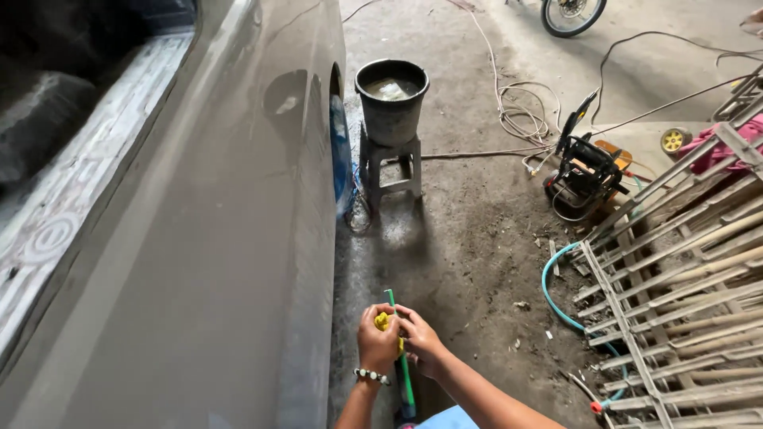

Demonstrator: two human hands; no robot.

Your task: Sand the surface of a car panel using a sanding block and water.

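Vehicle: dusty grey metal car body [199, 238] fills the left side
Left hand: left hand [377, 343], beaded bracelet at the wrist, clenched around a small yellow plastic fitting [382, 321]
Hose: thin green plastic hose [403, 361] runs between both hands
Right hand: right hand [421, 340] pinching the fitting
Floor: black round bucket [391, 99] on a grey stool [388, 167], black pressure washer [586, 173] further right
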